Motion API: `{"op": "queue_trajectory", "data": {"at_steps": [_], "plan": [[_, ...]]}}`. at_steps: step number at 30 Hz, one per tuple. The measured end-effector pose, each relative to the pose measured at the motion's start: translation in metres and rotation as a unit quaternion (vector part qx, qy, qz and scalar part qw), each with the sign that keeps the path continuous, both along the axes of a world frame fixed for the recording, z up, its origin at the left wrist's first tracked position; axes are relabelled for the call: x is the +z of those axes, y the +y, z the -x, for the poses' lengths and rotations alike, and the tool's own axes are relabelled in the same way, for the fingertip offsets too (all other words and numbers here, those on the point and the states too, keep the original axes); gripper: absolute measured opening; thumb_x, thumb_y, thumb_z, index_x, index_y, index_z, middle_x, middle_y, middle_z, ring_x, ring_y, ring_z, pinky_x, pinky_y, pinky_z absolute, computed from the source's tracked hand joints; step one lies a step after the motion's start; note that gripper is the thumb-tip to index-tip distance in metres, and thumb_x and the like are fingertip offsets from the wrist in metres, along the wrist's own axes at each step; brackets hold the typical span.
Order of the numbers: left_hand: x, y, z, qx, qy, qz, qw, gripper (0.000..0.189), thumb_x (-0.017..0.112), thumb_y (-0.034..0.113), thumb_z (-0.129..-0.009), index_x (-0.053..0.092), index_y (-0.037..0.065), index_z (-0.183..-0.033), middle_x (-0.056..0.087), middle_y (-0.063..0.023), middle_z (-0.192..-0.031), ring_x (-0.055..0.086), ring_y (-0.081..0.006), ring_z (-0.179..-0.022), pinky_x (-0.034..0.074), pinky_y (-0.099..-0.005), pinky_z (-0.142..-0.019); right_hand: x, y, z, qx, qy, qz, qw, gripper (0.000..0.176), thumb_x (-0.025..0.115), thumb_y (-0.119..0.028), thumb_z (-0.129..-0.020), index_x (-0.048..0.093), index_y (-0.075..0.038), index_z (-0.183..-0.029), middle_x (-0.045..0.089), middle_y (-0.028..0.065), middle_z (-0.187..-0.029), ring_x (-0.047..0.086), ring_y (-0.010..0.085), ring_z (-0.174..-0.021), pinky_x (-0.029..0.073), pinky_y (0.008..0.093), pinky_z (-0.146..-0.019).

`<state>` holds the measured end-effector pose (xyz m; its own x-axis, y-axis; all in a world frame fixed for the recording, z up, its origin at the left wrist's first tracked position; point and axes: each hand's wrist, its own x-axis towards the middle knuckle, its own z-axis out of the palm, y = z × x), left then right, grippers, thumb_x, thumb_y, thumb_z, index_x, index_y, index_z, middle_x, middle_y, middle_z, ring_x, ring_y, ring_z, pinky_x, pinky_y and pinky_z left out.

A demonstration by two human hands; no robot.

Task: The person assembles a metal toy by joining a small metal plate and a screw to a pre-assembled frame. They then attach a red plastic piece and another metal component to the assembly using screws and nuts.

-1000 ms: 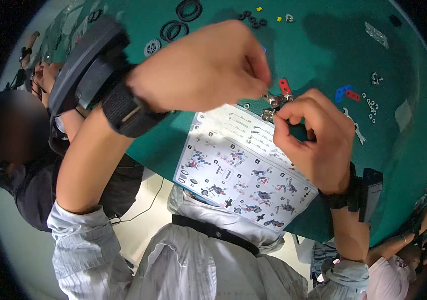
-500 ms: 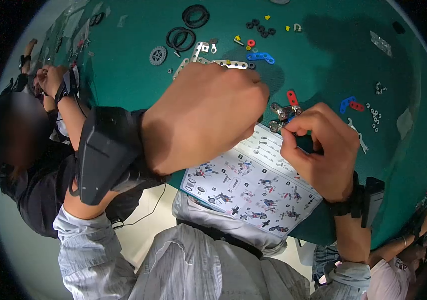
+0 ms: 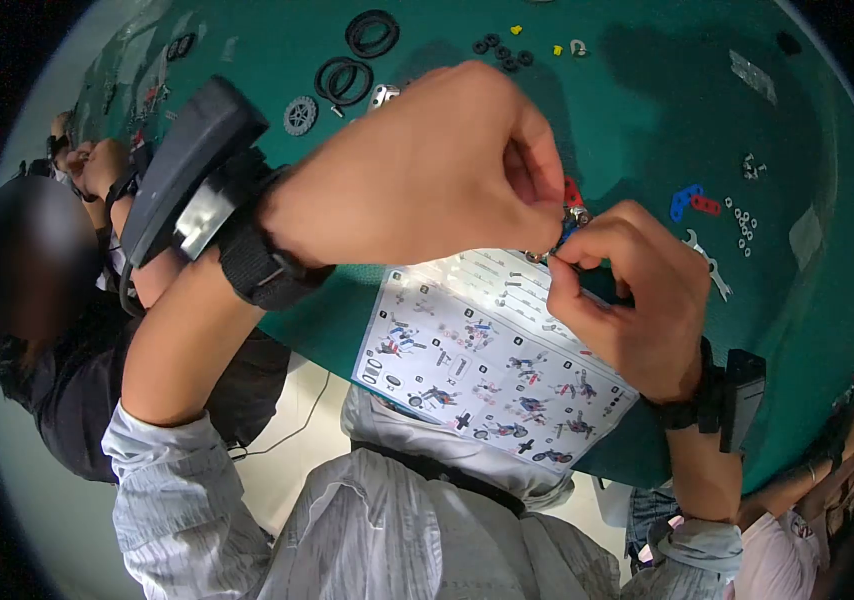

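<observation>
My right hand (image 3: 639, 305) pinches a small toy-model assembly (image 3: 576, 216) of metal construction-set parts, with red and blue pieces and shiny screw heads showing. From the left, my left hand (image 3: 437, 165) bends over it, thumb and fingers closed together on its near side. Its fingertips partly cover the assembly, so what exactly they grip is hard to see. Below both hands lies a printed instruction sheet (image 3: 462, 355) with assembly drawings. An open-ended wrench (image 3: 710, 265) rests just right of my right hand.
Black tyres (image 3: 372, 34), a grey wheel (image 3: 300, 116) and small black rings (image 3: 492, 40) lie toward the back. To the right are a blue plate (image 3: 685, 201), a red plate (image 3: 705, 205), several nuts (image 3: 744, 228) and a plastic bag (image 3: 752, 77). Other people sit at both sides.
My left hand has turned and shifted right, its fingertips now meeting at the assembly. It now covers most of the metal strips behind it. My right hand has barely moved.
</observation>
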<state>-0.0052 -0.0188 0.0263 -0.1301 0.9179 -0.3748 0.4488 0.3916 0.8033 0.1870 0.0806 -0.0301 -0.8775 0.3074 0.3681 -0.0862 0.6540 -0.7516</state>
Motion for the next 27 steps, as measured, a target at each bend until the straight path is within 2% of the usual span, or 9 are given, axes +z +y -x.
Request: {"op": "queue_trajectory", "data": {"at_steps": [2,8,14,17,20,27], "plan": [[-0.0037,0.0014,-0.0011,-0.010,-0.001,0.021,1.000,0.017,0.072,0.011,-0.075,0.072,-0.002,-0.086,0.065,-0.0054,-0.070,0.058,-0.0079,-0.067,0.048,-0.0249,-0.061,-0.0002,-0.0004,0.0007,0.002,-0.002,-0.001,1.000,0.025,0.077,0.003,-0.070,0.059,-0.007,-0.083,0.060,0.0060,-0.075,0.063,0.0229,-0.059,0.050,0.0323,-0.051],[0.0028,0.0081,-0.0021,-0.041,0.060,0.071,0.995,0.019,0.069,0.014,-0.078,0.070,-0.004,-0.081,0.065,-0.0071,-0.068,0.059,-0.0096,-0.065,0.048,-0.0267,-0.060,-0.0012,-0.0010,0.0001,-0.003,0.001,-0.004,1.000,0.025,0.077,0.002,-0.070,0.058,-0.007,-0.084,0.059,0.0059,-0.074,0.063,0.0229,-0.059,0.050,0.0326,-0.050],[-0.0065,0.0040,0.0021,-0.062,0.039,0.062,0.995,0.018,0.066,0.014,-0.080,0.069,-0.004,-0.081,0.061,-0.0049,-0.066,0.058,-0.0093,-0.062,0.047,-0.0270,-0.057,-0.0004,-0.0007,0.0006,0.000,-0.004,-0.008,1.000,0.025,0.077,0.002,-0.070,0.059,-0.008,-0.083,0.059,0.0059,-0.074,0.063,0.0229,-0.058,0.049,0.0326,-0.050],[0.0020,0.0081,-0.0006,-0.056,-0.018,0.143,0.988,0.017,0.064,0.014,-0.081,0.067,-0.003,-0.081,0.059,-0.0034,-0.065,0.057,-0.0092,-0.059,0.047,-0.0267,-0.054,-0.0004,-0.0015,0.0006,-0.003,-0.006,-0.011,1.000,0.025,0.077,0.002,-0.069,0.059,-0.008,-0.083,0.059,0.0059,-0.074,0.063,0.0229,-0.058,0.049,0.0327,-0.050],[-0.0040,0.0053,0.0003,-0.046,-0.051,0.139,0.988,0.016,0.063,0.013,-0.081,0.064,-0.003,-0.079,0.057,-0.0029,-0.065,0.058,-0.0098,-0.056,0.047,-0.0264,-0.052,-0.0005,-0.0018,0.0010,-0.004,-0.004,-0.011,1.000,0.025,0.077,0.002,-0.069,0.059,-0.007,-0.083,0.059,0.0059,-0.074,0.063,0.0228,-0.058,0.049,0.0328,-0.049],[0.0022,0.0106,0.0017,-0.072,-0.033,0.158,0.984,0.019,0.062,0.014,-0.081,0.067,-0.004,-0.081,0.061,-0.0053,-0.064,0.063,-0.0123,-0.059,0.048,-0.0277,-0.053,0.0014,-0.0024,0.0012,-0.004,-0.005,-0.014,1.000,0.025,0.078,0.002,-0.069,0.059,-0.007,-0.083,0.059,0.0064,-0.075,0.063,0.0237,-0.058,0.049,0.0332,-0.049]]}}
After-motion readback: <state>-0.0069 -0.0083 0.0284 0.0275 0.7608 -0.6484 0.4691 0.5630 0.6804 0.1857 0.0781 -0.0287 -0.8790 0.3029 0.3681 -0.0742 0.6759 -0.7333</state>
